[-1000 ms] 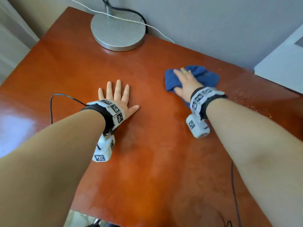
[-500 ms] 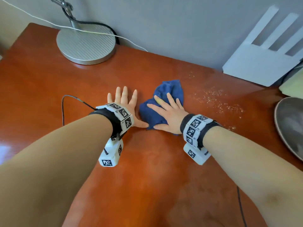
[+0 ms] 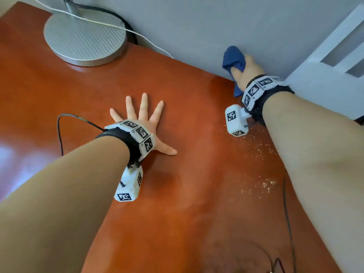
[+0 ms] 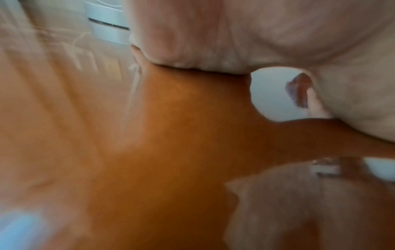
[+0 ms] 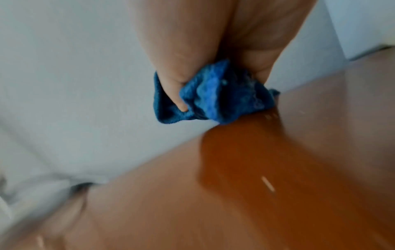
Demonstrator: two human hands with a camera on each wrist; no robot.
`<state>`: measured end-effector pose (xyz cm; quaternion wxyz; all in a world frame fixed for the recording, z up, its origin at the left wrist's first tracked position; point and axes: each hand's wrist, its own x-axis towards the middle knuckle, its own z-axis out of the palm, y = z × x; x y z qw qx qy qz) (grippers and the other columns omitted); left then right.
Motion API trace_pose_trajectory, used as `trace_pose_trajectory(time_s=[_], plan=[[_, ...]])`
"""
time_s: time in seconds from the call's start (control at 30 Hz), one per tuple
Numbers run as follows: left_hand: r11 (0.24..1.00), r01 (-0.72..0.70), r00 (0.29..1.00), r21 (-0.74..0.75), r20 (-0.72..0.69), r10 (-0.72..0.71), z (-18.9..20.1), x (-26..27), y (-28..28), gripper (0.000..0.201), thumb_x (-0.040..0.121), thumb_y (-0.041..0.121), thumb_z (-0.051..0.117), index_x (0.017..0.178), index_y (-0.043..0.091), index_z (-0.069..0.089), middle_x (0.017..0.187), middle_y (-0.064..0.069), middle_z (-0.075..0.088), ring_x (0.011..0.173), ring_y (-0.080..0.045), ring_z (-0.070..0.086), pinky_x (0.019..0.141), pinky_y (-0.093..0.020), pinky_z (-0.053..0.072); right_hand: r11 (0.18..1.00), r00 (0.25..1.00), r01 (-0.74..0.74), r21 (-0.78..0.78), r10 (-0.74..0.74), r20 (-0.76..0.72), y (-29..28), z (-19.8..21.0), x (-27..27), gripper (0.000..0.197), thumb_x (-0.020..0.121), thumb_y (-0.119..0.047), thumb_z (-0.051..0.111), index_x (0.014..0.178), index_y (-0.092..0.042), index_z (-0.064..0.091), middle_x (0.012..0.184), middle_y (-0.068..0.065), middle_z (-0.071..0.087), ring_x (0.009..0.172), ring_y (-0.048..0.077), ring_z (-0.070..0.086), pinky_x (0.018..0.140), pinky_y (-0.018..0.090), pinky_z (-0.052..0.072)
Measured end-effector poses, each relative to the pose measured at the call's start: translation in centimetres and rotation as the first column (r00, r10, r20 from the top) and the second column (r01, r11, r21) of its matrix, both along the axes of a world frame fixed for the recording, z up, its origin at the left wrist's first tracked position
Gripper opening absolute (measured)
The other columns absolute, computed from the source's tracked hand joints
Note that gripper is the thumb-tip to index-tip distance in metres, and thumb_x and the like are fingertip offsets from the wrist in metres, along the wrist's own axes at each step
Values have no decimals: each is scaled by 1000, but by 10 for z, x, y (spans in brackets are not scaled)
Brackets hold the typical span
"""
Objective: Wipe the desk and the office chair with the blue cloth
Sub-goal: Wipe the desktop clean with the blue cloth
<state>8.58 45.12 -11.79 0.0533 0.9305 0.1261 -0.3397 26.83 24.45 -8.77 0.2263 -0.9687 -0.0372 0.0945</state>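
The reddish-brown desk (image 3: 197, 203) fills the head view. My left hand (image 3: 143, 123) lies flat on it near the middle, fingers spread and straight. My right hand (image 3: 245, 70) is at the desk's far edge against the grey wall, gripping the bunched blue cloth (image 3: 233, 57). In the right wrist view the thumb and fingers pinch the blue cloth (image 5: 211, 96), whose lower end touches the desk (image 5: 267, 169) where it meets the wall. The left wrist view is blurred and shows only palm and desk (image 4: 171, 135). No office chair is in view.
A round metal lamp base (image 3: 84, 36) stands at the back left with a white cord (image 3: 137, 35) and a black cable (image 3: 126, 20) behind it. A white slatted object (image 3: 332, 62) leans at the back right. Pale crumbs (image 3: 258, 164) lie under my right forearm.
My right hand has carried the cloth from beside my left hand away to the back edge by the wall and bunched it up. My left hand has stayed flat on the desk.
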Motion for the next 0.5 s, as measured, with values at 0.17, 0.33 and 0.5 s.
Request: trace_pose_trajectory(time_s=[0.17,0.33,0.5], plan=[[1000,-15,1000,7,-13,15,8,0,-4,139,40,87,62,135,47,-31,144,5,-43,135,-36,-32,105,-70,-5,980,981,-166,109,153,122,-29,53,-26,45,97,-26,44,139,-16,33,117,2,56,103,19,53,78,19,35],[999,-31,1000,14,8,30,19,-8,-10,136,42,86,62,138,46,-27,148,5,-37,137,-34,-29,106,-68,-5,933,937,-333,134,312,155,-44,83,-94,47,96,-24,46,141,-17,32,101,-9,52,85,5,49,60,6,32],[997,-16,993,77,119,7,21,-29,-26,119,62,80,56,146,36,-17,153,-3,-26,140,-31,-25,113,-57,-6,825,824,-565,29,563,58,-58,80,-172,56,92,-20,53,143,-18,31,144,0,38,112,2,43,89,12,33]])
